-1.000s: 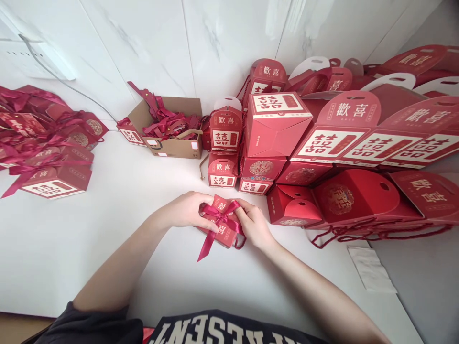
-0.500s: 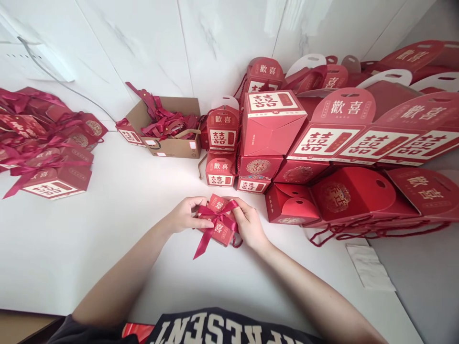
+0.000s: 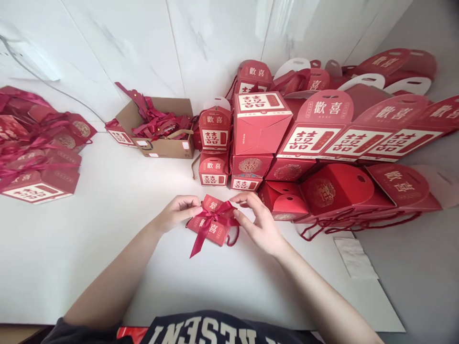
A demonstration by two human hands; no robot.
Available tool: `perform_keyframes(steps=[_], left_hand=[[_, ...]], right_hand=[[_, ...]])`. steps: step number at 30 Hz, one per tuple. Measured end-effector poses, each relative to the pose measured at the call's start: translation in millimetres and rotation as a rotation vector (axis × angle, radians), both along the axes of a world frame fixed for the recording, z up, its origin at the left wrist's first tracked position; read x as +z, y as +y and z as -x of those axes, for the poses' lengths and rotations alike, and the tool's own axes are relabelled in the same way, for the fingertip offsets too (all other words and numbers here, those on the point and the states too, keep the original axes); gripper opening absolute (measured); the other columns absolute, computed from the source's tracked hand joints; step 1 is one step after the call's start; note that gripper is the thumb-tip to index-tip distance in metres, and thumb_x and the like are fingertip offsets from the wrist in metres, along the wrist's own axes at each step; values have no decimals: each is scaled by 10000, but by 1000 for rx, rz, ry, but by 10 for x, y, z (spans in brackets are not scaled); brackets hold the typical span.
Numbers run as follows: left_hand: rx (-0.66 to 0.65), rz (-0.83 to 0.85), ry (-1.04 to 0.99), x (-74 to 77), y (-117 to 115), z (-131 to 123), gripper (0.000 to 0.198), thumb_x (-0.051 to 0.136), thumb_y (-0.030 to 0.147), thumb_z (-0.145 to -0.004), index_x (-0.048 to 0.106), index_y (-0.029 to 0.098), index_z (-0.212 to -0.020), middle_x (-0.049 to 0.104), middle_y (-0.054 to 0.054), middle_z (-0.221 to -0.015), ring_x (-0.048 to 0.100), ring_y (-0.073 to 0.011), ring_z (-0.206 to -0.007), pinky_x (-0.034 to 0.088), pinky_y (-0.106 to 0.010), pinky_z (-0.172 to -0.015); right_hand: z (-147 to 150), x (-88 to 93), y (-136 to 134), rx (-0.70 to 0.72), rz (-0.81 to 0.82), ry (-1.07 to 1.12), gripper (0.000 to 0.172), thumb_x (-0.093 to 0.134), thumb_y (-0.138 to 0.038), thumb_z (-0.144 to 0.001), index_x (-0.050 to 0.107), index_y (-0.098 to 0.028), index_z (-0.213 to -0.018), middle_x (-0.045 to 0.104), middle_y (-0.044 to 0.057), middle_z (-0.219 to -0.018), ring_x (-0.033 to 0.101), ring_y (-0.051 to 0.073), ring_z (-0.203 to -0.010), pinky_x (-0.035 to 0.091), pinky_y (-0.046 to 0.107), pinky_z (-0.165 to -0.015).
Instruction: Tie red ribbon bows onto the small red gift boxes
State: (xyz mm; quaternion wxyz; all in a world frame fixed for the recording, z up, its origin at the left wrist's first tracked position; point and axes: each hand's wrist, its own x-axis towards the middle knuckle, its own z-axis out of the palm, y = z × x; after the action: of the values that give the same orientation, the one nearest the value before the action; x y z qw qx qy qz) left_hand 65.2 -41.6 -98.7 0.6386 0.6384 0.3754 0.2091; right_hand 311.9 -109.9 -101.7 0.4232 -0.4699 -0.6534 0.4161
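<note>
A small red gift box (image 3: pixel 217 234) with gold characters stands on the white table in front of me. Across its top lies a dark red satin ribbon (image 3: pixel 218 217) tied in a bow, one tail hanging toward me. My left hand (image 3: pixel 181 212) pinches the bow's left side between thumb and fingertips. On the other side, my right hand (image 3: pixel 260 222) has its thumb and fingers apart. Its thumb tip is by the bow's right loop; whether it touches is unclear. A twisted cord (image 3: pixel 234 237) curls out from the box's right side.
Red boxes (image 3: pixel 315 138) are stacked along the wall at right. A cardboard box (image 3: pixel 165 149) of ribbons stands at the back. Several ribboned boxes (image 3: pixel 39 179) are piled at left. White paper (image 3: pixel 356 258) lies near the table's right edge.
My right hand has let go of the bow's right loop, and its fingers have spread. My left thumb has moved from the knot to the bow's left side. The view has shifted slightly right.
</note>
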Motion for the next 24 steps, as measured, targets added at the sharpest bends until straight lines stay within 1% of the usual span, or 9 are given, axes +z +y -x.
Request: perform_keyframes(steps=[2, 4, 6, 8, 11, 14, 18, 22, 24], left_hand=[[16, -28, 10, 11, -12, -9, 413, 610, 475, -835, 449, 158, -626, 428, 43, -554, 363, -78, -512, 277, -227, -507], [28, -50, 12, 12, -29, -30, 425, 604, 469, -840, 428, 164, -601, 408, 44, -535, 353, -78, -500, 272, -232, -497], [46, -68, 27, 7, -50, -65, 440, 589, 463, -852, 397, 170, -585, 382, 48, -522, 338, -77, -487, 257, -235, -488], [88, -108, 60, 2, -77, -108, 464, 582, 448, -860, 347, 175, -568, 333, 55, -519, 307, -72, -483, 230, -237, -484], [166, -247, 120, -7, -124, -167, 491, 587, 394, -858, 258, 178, -564, 247, 59, -545, 246, -67, -507, 195, -240, -495], [183, -362, 155, -13, -169, -204, 479, 573, 333, -859, 219, 180, -573, 220, 54, -566, 228, -70, -533, 197, -244, -509], [188, -364, 151, -24, -204, -239, 457, 556, 294, -853, 205, 183, -582, 218, 52, -570, 225, -71, -533, 197, -244, -505], [278, -337, 140, -59, -207, -284, 459, 555, 290, -843, 192, 186, -582, 211, 53, -568, 216, -68, -526, 182, -242, -499], [296, -318, 139, -80, -198, -301, 460, 551, 303, -849, 194, 186, -584, 215, 53, -567, 220, -68, -526, 182, -239, -499]], right_hand=[[28, 45, -109, -95, -166, -140, 176, 542, -276, -926, 617, -222, -1076, 596, 68, -1076, 557, 206, -1058, 448, 375, -950], [107, 46, -184, -123, -257, -280, 157, 563, -308, -921, 638, -207, -1014, 578, 75, -970, 549, 223, -961, 460, 384, -881], [185, 25, -207, -134, -296, -369, 151, 559, -305, -925, 637, -202, -1003, 576, 83, -946, 537, 228, -905, 458, 384, -833], [224, 14, -191, -134, -294, -409, 142, 510, -280, -951, 626, -199, -950, 584, 81, -928, 533, 223, -877, 449, 372, -810], [206, 55, -147, -112, -225, -428, 214, 465, -275, -970, 580, -199, -806, 593, 54, -839, 539, 200, -802, 430, 341, -771], [158, 138, -120, -81, -72, -363, 308, 471, -312, -963, 522, -205, -678, 594, 6, -686, 544, 159, -654, 417, 296, -703], [148, 198, -114, -78, 141, -239, 351, 502, -366, -927, 516, -214, -612, 597, -24, -540, 552, 141, -529, 395, 244, -569], [165, 164, -130, -126, 189, -254, 377, 511, -342, -906, 491, -211, -553, 578, -38, -469, 531, 130, -473, 384, 237, -555], [148, 124, -141, -124, 201, -249, 388, 505, -343, -909, 488, -208, -545, 575, -37, -472, 526, 128, -483, 373, 233, -551]])
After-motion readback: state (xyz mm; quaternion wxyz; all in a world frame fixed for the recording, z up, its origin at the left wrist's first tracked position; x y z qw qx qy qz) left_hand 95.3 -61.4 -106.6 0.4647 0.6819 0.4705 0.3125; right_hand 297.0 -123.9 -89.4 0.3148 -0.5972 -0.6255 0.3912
